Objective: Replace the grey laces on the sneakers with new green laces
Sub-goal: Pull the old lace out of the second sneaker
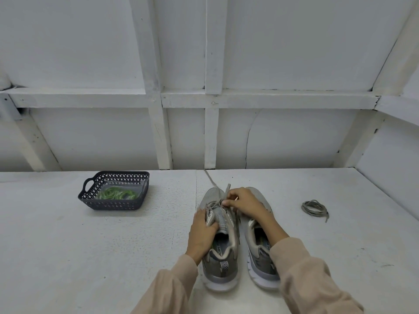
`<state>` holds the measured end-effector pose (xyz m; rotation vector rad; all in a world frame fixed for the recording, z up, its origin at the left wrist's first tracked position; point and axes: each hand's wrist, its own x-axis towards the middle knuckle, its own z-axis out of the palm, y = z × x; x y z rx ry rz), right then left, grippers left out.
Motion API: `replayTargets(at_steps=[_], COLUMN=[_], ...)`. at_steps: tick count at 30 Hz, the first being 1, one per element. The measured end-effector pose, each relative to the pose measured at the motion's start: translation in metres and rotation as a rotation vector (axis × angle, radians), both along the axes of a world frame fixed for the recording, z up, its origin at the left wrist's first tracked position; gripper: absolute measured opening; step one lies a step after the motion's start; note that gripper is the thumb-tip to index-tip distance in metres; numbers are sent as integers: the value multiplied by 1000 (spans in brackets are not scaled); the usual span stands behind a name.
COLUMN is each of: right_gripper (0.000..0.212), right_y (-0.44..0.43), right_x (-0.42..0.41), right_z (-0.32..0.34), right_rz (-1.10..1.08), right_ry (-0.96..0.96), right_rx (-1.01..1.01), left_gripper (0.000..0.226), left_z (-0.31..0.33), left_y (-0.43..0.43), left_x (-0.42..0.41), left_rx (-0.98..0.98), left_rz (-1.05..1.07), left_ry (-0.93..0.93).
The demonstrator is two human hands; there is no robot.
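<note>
— Sneakers (260, 264), how many?
— Two, side by side on the table (113, 245). Left hand (201, 234) grips the left sneaker (218, 268) at its side; right hand (244, 205) pinches its grey lace (210, 179).
— Other laces?
— One grey coil (313, 208) lies loose off to the right; green laces (115, 193), count unclear, sit in one basket (113, 203) far left.

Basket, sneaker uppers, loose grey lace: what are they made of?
Basket: probably moulded plastic, dark and matt, going by the pierced lattice walls and moulded-in handle.
Sneaker uppers: likely knit or mesh fabric, grey, with a fine texture on the toe.
Loose grey lace: flat woven textile, matt, lying in a limp coil.
</note>
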<state>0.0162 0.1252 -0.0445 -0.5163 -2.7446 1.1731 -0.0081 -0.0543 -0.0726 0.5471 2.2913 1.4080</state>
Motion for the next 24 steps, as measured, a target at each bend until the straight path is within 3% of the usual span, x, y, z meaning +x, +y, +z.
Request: replayTargets(at_steps=[4,8,13,18,22,24], right_gripper=[22,23,17,14,19,22], right_y=[1,-1,-1,5,1,-1], right_x=[-2,-5,4,2,3,0], right_z=[-1,4,1,7,1,-1], right_rz=[-75,-302,-27,-327,-113,-53], right_ry=[32,237,-9,292,3,-49], right_rx=[20,-93,-20,-141,-12,60], left_gripper=[44,42,44,40,56,52], left_z=[0,-1,3,2,5,5], left_y=[0,0,-1,-1,-2,-2], left_x=[0,-1,2,2,4,3], left_rx=[9,4,9,12,6,-6], left_rz=[1,-2,6,0,6,8], left_ry=[8,22,11,0,-5,-2])
